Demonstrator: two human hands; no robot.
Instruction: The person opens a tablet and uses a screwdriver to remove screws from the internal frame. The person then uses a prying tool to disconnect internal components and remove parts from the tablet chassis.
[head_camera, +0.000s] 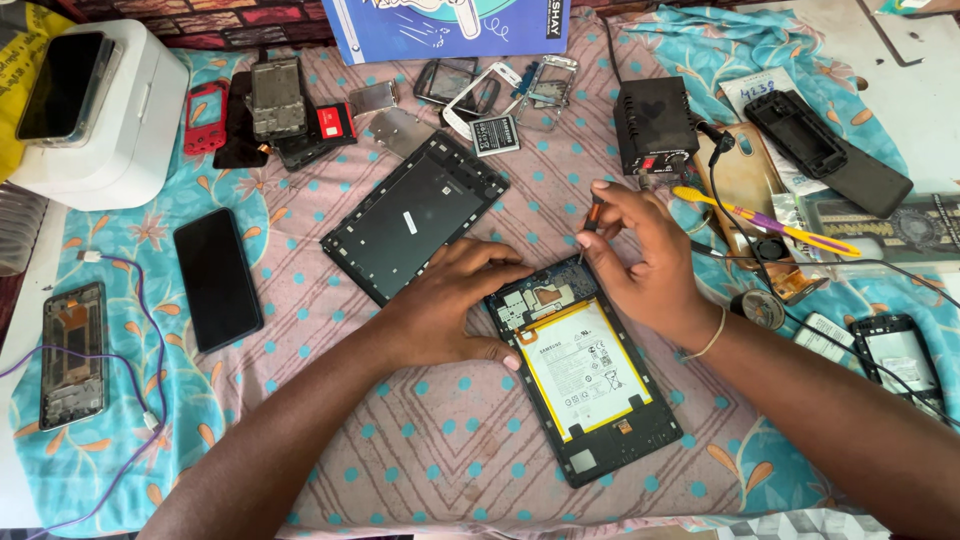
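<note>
An opened tablet (590, 385) lies face down in front of me, showing its white battery with a yellow border and the circuit board at its upper end. My left hand (450, 300) rests flat on the tablet's upper left edge, holding it down. Pinched upright in my right hand (640, 250) is a small screwdriver (593, 220) with an orange-and-black handle, its tip on the tablet's top right corner. The tablet's removed black back cover (410, 215) sits just beyond my left hand.
A black phone (217, 278) and a stripped phone frame (72, 352) with a purple cable lie at left. A white box (110, 120) stands far left. Phone parts litter the back. At right are a black power unit (655, 125), a yellow toothbrush (770, 222) and more phone shells.
</note>
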